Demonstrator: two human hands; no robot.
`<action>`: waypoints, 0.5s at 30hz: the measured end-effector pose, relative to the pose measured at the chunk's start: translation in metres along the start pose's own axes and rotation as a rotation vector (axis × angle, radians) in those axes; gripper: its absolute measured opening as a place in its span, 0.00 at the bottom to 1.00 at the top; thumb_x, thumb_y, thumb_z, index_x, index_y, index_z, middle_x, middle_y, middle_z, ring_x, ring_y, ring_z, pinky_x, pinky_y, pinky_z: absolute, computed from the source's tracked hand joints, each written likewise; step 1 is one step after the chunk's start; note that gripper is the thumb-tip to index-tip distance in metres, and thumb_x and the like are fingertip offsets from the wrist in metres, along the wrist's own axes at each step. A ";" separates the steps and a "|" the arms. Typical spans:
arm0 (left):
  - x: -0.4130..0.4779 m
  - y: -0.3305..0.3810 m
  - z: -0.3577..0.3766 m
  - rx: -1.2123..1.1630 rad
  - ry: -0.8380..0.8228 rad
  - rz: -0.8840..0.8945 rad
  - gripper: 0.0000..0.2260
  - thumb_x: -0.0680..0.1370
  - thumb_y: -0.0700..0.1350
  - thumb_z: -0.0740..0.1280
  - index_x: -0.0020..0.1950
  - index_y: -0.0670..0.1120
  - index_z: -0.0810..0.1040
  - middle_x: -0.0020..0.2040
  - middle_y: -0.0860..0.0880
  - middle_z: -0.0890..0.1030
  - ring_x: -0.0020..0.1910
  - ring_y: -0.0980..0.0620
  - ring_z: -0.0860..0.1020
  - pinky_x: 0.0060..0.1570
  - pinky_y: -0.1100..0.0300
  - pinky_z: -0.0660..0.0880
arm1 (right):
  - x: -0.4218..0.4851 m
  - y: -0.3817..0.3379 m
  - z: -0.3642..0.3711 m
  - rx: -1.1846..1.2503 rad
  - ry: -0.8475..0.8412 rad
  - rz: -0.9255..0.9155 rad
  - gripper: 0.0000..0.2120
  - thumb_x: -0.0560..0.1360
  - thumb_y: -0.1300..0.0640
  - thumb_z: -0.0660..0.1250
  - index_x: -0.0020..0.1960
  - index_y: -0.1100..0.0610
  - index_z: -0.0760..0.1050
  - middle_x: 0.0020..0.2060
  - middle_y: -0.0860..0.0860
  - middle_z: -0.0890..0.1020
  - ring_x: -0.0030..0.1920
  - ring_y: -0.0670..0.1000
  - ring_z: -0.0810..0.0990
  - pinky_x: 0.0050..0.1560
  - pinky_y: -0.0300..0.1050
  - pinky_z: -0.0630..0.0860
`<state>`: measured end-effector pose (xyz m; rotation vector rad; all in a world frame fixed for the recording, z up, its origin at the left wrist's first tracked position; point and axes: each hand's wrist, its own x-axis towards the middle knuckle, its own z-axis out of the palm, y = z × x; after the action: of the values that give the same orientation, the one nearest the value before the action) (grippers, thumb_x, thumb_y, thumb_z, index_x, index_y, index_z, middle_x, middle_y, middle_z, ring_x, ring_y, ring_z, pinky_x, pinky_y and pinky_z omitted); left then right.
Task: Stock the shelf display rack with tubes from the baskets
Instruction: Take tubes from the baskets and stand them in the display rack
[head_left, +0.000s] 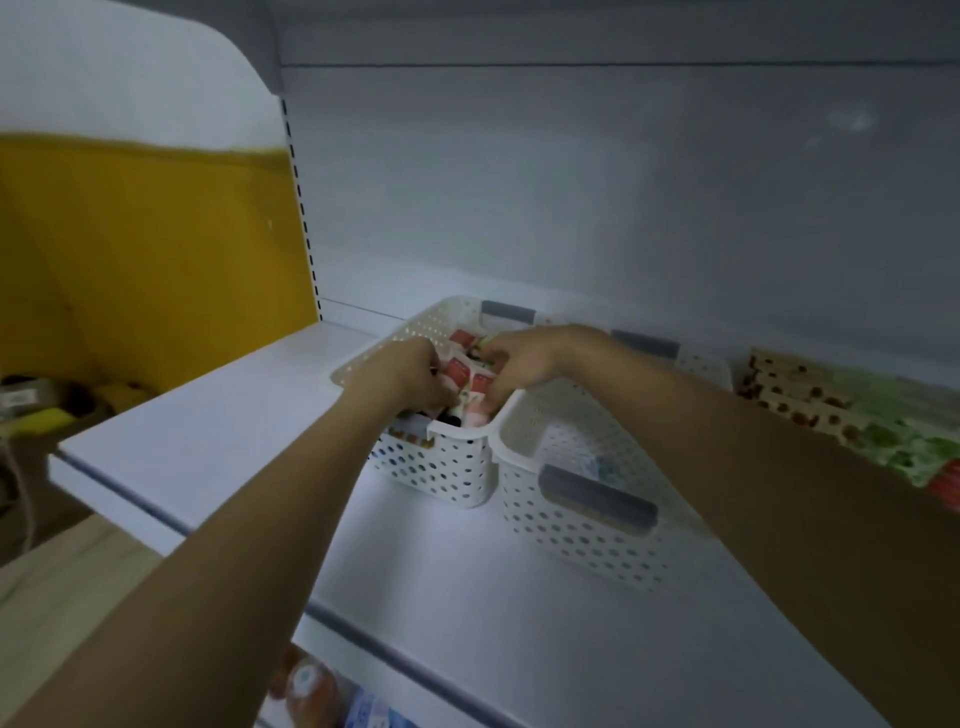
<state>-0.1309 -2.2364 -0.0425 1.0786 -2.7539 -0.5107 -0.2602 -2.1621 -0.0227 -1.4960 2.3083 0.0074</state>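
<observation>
Two white perforated baskets stand side by side on the white shelf (218, 436). The left basket (441, 473) holds several red and white tubes (460, 371). Both my hands reach into it. My left hand (402, 371) has its fingers curled down among the tubes. My right hand (522, 361) curls its fingers round tubes on the basket's right side. The right basket (571, 525) has grey handles, and my right forearm hides most of its inside.
Flat green and brown patterned packs (852, 410) lie on the shelf at the far right. The grey back panel (571, 197) rises behind the baskets. A yellow wall (156, 249) lies to the left. Products (311, 686) show on the lower shelf below.
</observation>
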 end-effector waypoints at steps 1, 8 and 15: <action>0.000 -0.001 0.000 -0.010 0.022 0.000 0.17 0.74 0.50 0.67 0.60 0.45 0.73 0.54 0.46 0.78 0.51 0.48 0.75 0.50 0.56 0.70 | 0.004 -0.001 0.000 -0.039 -0.026 0.007 0.39 0.65 0.38 0.71 0.71 0.50 0.63 0.69 0.48 0.69 0.65 0.53 0.70 0.67 0.53 0.66; -0.001 -0.003 0.001 -0.123 0.133 -0.002 0.16 0.75 0.47 0.66 0.60 0.42 0.73 0.53 0.45 0.78 0.50 0.46 0.76 0.55 0.53 0.74 | 0.003 0.004 0.009 0.219 0.135 -0.020 0.19 0.66 0.44 0.74 0.53 0.49 0.76 0.53 0.48 0.80 0.53 0.51 0.78 0.59 0.49 0.73; -0.014 -0.001 -0.013 -0.396 0.303 0.070 0.08 0.74 0.44 0.68 0.51 0.43 0.77 0.46 0.47 0.79 0.46 0.48 0.77 0.45 0.56 0.73 | -0.030 0.007 0.007 1.102 0.500 -0.076 0.11 0.71 0.63 0.69 0.53 0.61 0.78 0.50 0.54 0.82 0.48 0.51 0.81 0.56 0.47 0.77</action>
<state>-0.1168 -2.2311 -0.0309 0.8764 -2.2917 -0.7711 -0.2532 -2.1317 -0.0209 -1.0060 1.9252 -1.5214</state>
